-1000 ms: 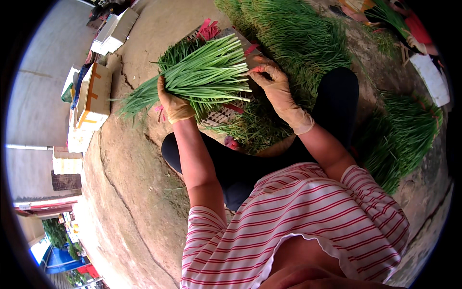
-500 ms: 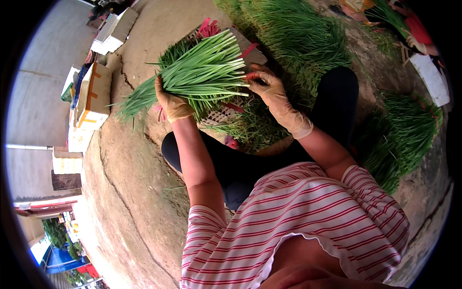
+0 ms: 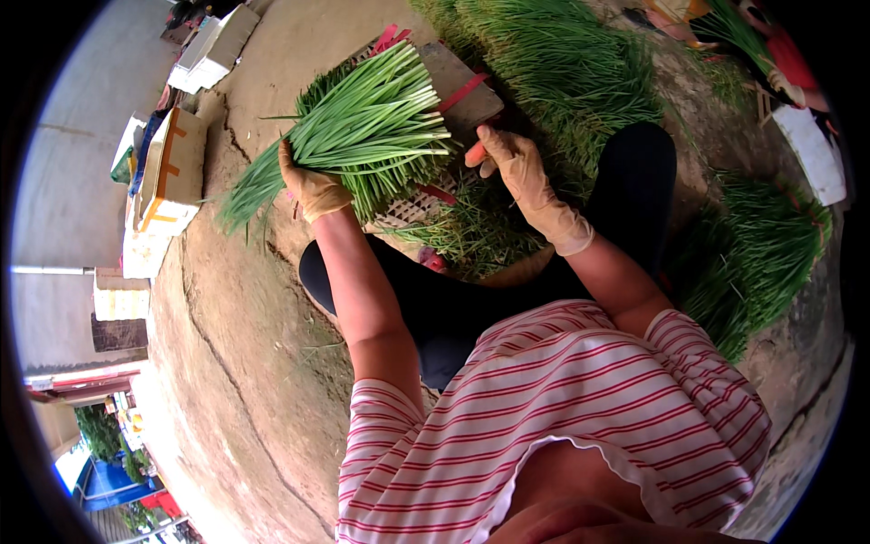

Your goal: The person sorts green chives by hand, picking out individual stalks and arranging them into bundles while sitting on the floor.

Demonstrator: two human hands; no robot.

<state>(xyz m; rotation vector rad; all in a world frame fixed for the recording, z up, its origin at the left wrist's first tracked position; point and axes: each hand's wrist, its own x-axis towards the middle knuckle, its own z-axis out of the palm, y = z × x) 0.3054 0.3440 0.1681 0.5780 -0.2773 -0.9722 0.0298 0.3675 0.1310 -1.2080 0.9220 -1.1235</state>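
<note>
My left hand (image 3: 314,192), in a thin tan glove, is closed around a thick bunch of garlic chives (image 3: 367,136). The pale cut ends fan out toward the upper right, and the green tips hang to the lower left. Apart from those ends, to their right, is my gloved right hand (image 3: 526,181). Its thumb and forefinger are bent with a gap between them, and an orange-red patch covers one fingertip. Under the bunch stands a plastic crate (image 3: 408,213) with more chives in it, partly hidden. Red ribbon strips (image 3: 464,92) lie by a flat board (image 3: 453,77).
A large heap of chives (image 3: 562,63) lies beyond my right hand, and another bundle (image 3: 770,263) is to the right. Loose trimmings (image 3: 480,231) lie before my knees. Foam boxes (image 3: 172,172) line the left side. Another person's hand (image 3: 788,86) shows at the upper right.
My right hand has drawn back from the cut ends, leaving a gap. My left hand and the bunch have shifted slightly left and up.
</note>
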